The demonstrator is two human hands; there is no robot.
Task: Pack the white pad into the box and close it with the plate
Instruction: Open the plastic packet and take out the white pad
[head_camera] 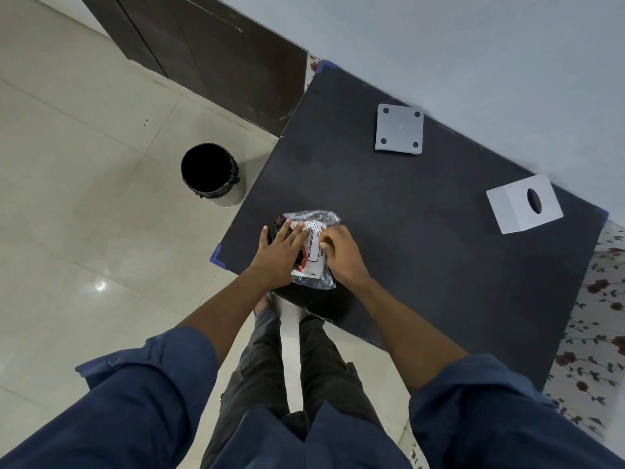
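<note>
A clear plastic bag [313,252] with a white pad and red-black printing inside lies near the front left corner of the black table [422,238]. My left hand [282,247] presses flat on the bag's left side, fingers spread. My right hand [340,253] pinches the bag's right edge with curled fingers. A white box [524,204] with an oval hole in its face stands at the right rear of the table. A grey square plate [399,127] with a dark hole at each corner lies flat at the rear, well away from both hands.
A black-lined waste bin [211,172] stands on the tiled floor left of the table. Dark cabinet doors [209,52] are behind it. A wall borders the table's far side. Floral cloth [595,319] shows at the right edge. My legs stand at the table's front edge.
</note>
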